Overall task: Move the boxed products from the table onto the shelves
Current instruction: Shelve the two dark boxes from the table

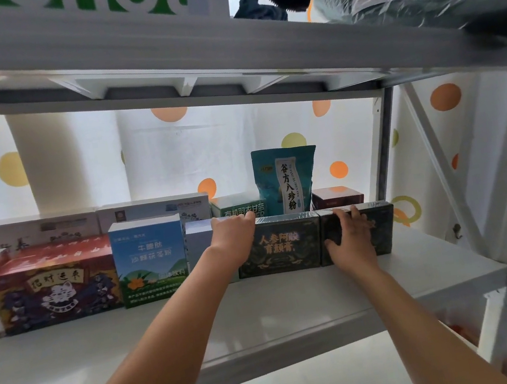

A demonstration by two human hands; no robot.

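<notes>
Head view: two dark green boxes being squared up on the shelf point(296, 301), toward its right end.
Left hand point(234, 239) hooks its fingers over the top left edge of the left dark box point(282, 247); right hand point(350, 236) grips the front of the right dark box point(380, 228), fingers over its top. Both boxes lie lengthwise along the shelf, touching end to end.

Dark green gold-lettered boxes point(278, 244); orange-dotted white curtain point(236, 134)
</notes>
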